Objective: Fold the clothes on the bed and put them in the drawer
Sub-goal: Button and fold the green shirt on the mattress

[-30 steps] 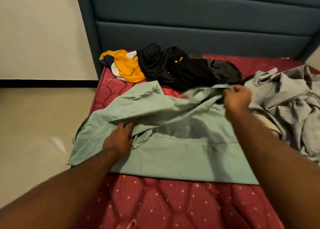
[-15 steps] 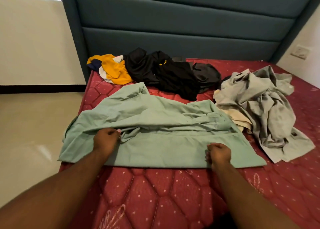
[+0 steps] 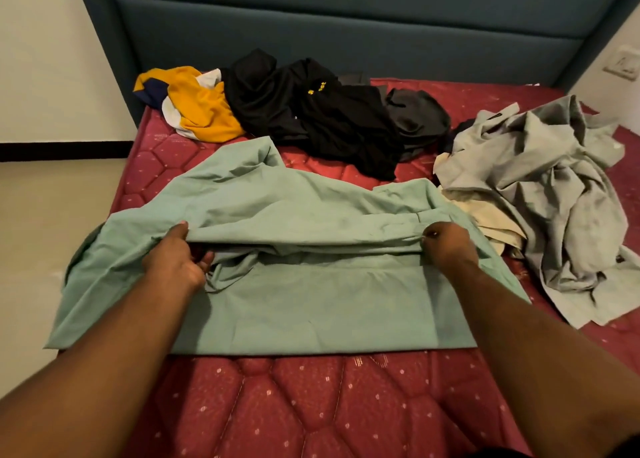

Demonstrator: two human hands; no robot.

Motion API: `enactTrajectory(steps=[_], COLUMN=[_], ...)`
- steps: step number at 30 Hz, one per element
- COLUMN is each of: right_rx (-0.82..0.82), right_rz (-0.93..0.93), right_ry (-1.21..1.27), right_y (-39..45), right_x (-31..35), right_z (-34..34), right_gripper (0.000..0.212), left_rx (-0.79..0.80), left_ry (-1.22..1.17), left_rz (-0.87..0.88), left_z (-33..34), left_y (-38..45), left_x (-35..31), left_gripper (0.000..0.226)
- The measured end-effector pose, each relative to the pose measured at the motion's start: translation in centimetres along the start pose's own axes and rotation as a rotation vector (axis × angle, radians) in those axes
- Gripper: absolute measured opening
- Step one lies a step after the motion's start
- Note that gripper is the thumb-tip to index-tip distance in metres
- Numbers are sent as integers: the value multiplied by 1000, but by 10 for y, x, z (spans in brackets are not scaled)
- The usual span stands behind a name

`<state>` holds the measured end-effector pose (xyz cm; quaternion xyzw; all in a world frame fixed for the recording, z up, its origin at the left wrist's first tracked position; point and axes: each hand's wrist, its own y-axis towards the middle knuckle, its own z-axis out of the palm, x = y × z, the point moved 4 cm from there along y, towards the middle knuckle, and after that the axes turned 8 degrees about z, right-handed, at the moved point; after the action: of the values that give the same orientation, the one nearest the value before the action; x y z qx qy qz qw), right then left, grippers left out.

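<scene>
A pale green garment (image 3: 311, 305) lies spread across the near part of the red mattress (image 3: 311, 405). My left hand (image 3: 176, 260) grips a raised fold of it on the left side. On the right side my right hand (image 3: 446, 243) pinches the same fold. The fold runs taut between both hands, lifted a little above the flat lower part. A yellow, white and navy garment (image 3: 201, 111) lies crumpled at the far left. Black clothes (image 3: 311, 111) are heaped next to it. A grey garment (image 3: 554, 194) lies bunched at the right over a cream one (image 3: 491, 222).
The padded teal headboard (image 3: 346, 24) stands behind the bed. Beige floor (image 3: 41, 249) runs along the left side of the mattress, where the green garment hangs over the edge. A wall socket (image 3: 623, 64) sits at the far right. No drawer is in view.
My right hand came from the far edge of the green garment down to its near hem, then up to the fold. Both hands now hold the fold raised.
</scene>
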<state>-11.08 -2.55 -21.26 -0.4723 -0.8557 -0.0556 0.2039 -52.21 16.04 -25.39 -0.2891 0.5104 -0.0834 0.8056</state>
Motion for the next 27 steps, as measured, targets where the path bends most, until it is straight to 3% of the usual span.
enactTrajectory(steps=[6,8,10,12,14,18,20,23,27], right_rx=[-204,-324,-343,-228,-105,181,163,54,14], right_rz=[-362,-513,-584,-526,-419,-399,-380,-301,-223], right_ry=[-108,-33,35,105,188,-335,-387,-245,-171], right_y=[15,5,3,-1,-14,-58,-78,-100,-88], right_x=[35,51,57,60,58,34,5,-36,-44], right_z=[-48,-77,-90,-96,-104,-91,-76,-57,-52], right_gripper=[19,20,16,18,16,10,13,19,31], left_rx=[-75,-123,-159,-140,-100,-88,-116,-218,-204], left_ry=[-87,-123,-80,-110,-91,-117,-160,-146,-128], left_rz=[-4,42,70,49,31,53,45,61,45], left_z=[-4,-19,-36,-41,-39,-53,-65,-86,-91], left_y=[23,37,62,60,29,-9,-25,-46,-71], left_x=[-13,-27,-27,-29,-35,-32,-22,-3,8], left_gripper=[38,43,62,74,66,56,59,63,77])
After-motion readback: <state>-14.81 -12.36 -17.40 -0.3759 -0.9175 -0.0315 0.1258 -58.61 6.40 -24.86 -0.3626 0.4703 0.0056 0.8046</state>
